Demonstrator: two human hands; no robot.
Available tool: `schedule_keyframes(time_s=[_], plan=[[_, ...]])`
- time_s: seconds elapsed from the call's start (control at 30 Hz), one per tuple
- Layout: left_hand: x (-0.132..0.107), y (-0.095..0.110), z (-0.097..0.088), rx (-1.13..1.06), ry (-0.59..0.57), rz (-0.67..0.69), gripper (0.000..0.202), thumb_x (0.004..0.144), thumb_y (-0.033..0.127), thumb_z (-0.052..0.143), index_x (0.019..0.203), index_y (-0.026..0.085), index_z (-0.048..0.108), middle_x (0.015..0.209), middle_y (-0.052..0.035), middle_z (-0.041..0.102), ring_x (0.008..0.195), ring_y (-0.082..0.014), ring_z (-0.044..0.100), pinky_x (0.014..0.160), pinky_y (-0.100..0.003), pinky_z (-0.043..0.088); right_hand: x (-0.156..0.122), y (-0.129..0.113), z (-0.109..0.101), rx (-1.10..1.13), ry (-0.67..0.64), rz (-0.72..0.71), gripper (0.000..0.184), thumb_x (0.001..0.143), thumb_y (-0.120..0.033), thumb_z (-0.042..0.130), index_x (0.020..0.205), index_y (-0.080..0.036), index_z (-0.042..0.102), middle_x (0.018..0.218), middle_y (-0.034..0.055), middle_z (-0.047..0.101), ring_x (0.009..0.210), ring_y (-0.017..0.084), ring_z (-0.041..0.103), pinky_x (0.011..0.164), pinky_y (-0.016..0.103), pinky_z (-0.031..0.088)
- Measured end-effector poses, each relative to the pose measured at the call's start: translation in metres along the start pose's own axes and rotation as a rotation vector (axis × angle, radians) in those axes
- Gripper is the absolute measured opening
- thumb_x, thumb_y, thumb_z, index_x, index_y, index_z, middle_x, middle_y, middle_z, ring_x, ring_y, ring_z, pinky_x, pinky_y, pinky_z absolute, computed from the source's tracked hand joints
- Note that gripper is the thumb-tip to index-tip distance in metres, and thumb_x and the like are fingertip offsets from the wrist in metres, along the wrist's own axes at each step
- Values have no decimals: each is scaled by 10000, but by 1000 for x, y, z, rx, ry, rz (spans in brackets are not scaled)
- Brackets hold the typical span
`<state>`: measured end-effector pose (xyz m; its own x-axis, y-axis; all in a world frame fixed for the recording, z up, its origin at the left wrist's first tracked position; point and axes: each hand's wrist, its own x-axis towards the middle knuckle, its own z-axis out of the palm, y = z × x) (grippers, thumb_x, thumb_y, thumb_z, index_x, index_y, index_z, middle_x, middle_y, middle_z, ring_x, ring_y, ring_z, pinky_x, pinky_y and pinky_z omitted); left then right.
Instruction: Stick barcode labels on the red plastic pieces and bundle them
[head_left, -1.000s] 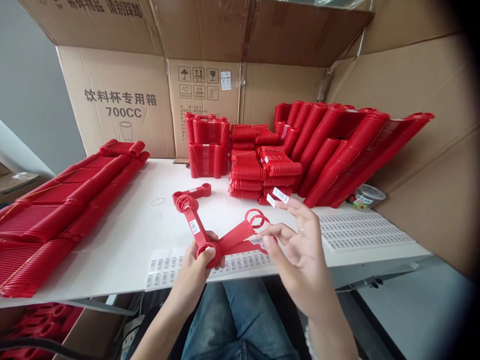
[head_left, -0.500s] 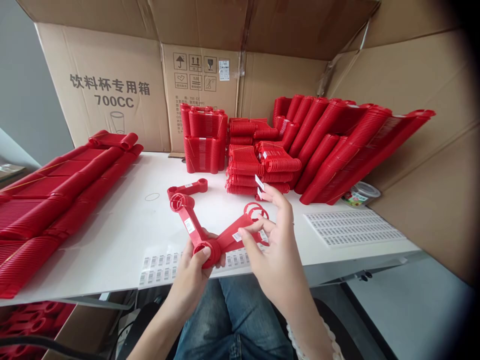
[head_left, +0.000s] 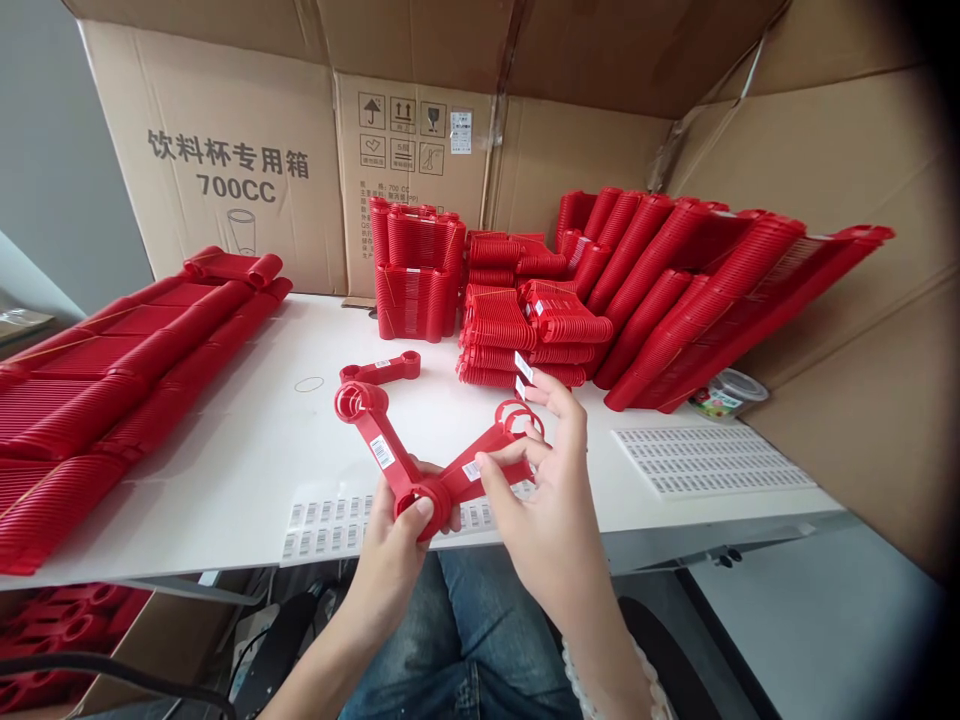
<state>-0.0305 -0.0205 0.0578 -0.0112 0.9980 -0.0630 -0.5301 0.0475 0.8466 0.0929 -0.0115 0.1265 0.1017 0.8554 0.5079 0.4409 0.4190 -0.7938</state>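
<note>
My left hand (head_left: 401, 545) grips several red plastic strips with ring-shaped ends, its thumb over the rings where they overlap. They fan into a V: the left strip (head_left: 394, 455) bears a white barcode label (head_left: 382, 452), and the right strips (head_left: 480, 462) reach under my right hand (head_left: 551, 485). Thumb and index finger of that hand pinch at a small barcode label (head_left: 471, 470) on the right strip. Two more white labels (head_left: 523, 367) cling to its raised fingertips. Behind the V, a loose labelled red strip (head_left: 380, 368) lies on the white table (head_left: 247, 440).
Bundled red strips (head_left: 142, 370) lie at left, with more stacks (head_left: 536, 330) and leaning bundles (head_left: 675, 300) at the back. Barcode label sheets lie at the front edge (head_left: 322, 525) and right (head_left: 712, 460). A clear tub (head_left: 727, 393) sits against the cardboard wall (head_left: 847, 330).
The camera view has shifted slightly, so the background sits a little further right. Both hands keep nearly the same pose, the right thumb still at the label.
</note>
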Motion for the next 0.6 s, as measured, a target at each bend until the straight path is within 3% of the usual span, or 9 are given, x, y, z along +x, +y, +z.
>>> schedule_keyframes(time_s=[0.6], plan=[[0,3,2,-30,54,-46,305,724,359,667,927,178,529,714,26,611,632,-110,551,647,-244,447,-2,4,3,-41,-13,-2,576,863,-99,520,1374,-307,358,1410,102,407,734,119,644,804,387,588]])
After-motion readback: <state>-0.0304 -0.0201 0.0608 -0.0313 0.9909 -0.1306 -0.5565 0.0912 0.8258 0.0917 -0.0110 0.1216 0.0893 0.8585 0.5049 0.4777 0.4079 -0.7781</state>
